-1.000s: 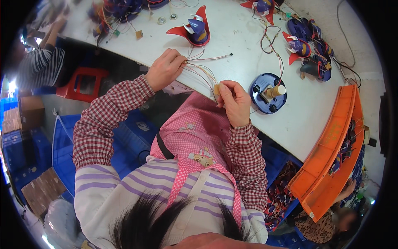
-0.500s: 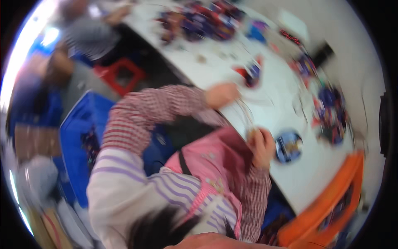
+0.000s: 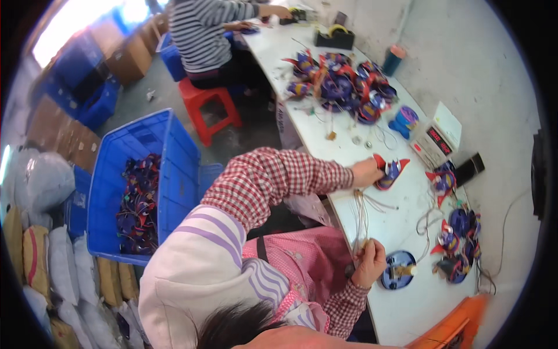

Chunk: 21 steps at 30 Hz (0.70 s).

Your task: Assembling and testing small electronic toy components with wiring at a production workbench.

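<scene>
My left hand is closed at the red edge of a small blue, purple and red toy part on the white table; some fingertips are hidden. My right hand, nearer the table's front edge, pinches the end of thin pale wires. A small yellowish piece shows at its fingertips. The wires stretch up toward my left wrist, and their loose ends lie on the table. Just right of my right hand lies a round blue shell with a yellowish part in its middle.
Similar toy parts are heaped farther along the table, others at the right. A meter with a red display stands by the wall. A blue crate of parts, a red stool and a seated person are left.
My left hand has moved from the wires to the toy part, which lay apart from it before. My right hand keeps its pinch on the wires. The whole view has shifted and sharpened.
</scene>
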Available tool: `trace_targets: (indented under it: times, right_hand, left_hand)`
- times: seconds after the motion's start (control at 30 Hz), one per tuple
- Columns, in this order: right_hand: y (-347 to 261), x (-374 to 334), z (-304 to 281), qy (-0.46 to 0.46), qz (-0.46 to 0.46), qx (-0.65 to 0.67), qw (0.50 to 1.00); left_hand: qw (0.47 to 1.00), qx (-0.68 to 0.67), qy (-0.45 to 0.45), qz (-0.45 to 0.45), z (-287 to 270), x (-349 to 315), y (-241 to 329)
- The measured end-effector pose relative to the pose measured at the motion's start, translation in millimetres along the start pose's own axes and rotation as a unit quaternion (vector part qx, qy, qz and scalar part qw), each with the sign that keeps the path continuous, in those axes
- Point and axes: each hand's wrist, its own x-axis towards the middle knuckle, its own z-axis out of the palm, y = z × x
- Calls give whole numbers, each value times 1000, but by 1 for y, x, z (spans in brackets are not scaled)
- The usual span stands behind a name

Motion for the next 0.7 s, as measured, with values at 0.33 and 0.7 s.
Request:
trace_targets:
  times: [0.33, 0.7]
  right_hand:
    - [6, 1, -6, -5, -9, 37, 999]
    - [5, 9, -4, -19, 13, 12, 1000]
  left_hand:
    - [984, -170, 54, -24, -33, -20, 7]
    - [999, -47, -11, 0, 13, -172, -68]
